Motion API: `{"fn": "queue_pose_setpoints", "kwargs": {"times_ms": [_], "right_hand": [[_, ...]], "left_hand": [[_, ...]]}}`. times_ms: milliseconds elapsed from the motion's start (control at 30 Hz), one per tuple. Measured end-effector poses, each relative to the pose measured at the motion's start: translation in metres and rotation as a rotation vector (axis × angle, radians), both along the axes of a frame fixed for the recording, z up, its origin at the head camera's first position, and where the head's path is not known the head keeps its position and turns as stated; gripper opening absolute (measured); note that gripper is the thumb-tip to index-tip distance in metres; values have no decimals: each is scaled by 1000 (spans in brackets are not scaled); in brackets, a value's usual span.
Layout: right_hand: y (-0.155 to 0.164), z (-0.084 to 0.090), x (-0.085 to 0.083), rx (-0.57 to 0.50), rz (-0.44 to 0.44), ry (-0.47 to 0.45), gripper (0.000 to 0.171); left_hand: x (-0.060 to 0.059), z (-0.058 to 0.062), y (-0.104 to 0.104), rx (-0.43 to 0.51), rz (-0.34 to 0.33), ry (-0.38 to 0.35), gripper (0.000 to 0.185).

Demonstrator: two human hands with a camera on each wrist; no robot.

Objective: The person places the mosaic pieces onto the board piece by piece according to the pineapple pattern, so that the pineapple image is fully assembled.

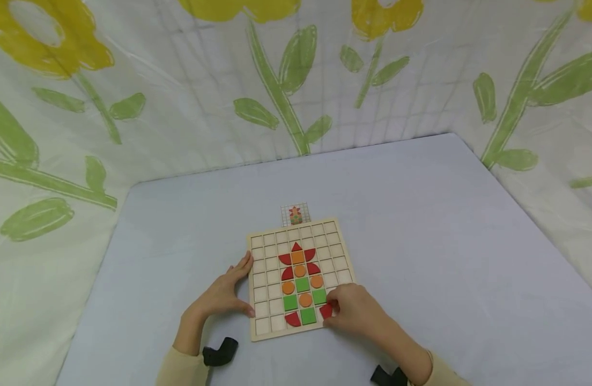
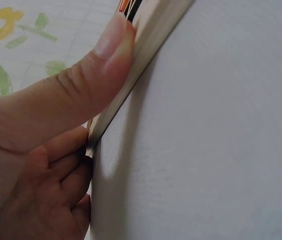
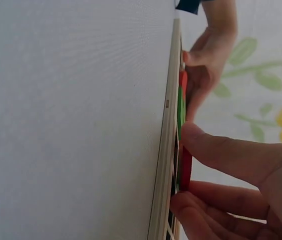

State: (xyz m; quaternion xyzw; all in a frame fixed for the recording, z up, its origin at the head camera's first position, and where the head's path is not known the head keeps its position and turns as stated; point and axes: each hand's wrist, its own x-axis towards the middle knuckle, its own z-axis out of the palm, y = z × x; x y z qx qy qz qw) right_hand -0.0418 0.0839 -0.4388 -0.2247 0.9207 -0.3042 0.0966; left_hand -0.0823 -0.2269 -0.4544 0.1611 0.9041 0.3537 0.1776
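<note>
A wooden grid board [image 1: 262, 326] lies on the table, bearing red, orange and green pieces in a flower-like pattern. My left hand [image 1: 221, 292] rests along its left edge, fingers and thumb spread; the left wrist view has the thumb [image 2: 113, 55] against the rim. At the board's lower right, my right hand [image 1: 356, 311] pinches a red quarter-circle piece [image 1: 326, 311] between thumb and fingers. Seen from the right wrist, this red piece [image 3: 186, 170] stands just over the board's surface. Next to it are a green square [image 1: 308, 316] and another red quarter-circle [image 1: 293, 319].
A small pattern card [image 1: 295, 215] lies just beyond the board's far edge, showing a similar coloured figure. The pale table [image 1: 445, 241] extends on both sides. Behind it hangs a curtain [image 1: 190, 107] printed with yellow flowers. Black straps [image 1: 221, 352] sit by the wrists.
</note>
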Motion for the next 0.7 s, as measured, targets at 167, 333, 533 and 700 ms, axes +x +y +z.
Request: {"fn": "queue_pose_setpoints", "kwargs": {"times_ms": [167, 333, 533, 700], "right_hand": [[-2, 0, 1, 1, -20, 0, 26], [2, -2, 1, -62, -19, -16, 13], [2, -4, 2, -90, -1, -44, 10], [-2, -5, 2, -70, 7, -3, 9]], "left_hand": [[0, -1, 0, -1, 0, -4, 122], [1, 1, 0, -6, -2, 9, 122], [4, 3, 1, -6, 0, 39, 118], [5, 4, 1, -11, 2, 41, 117]]}}
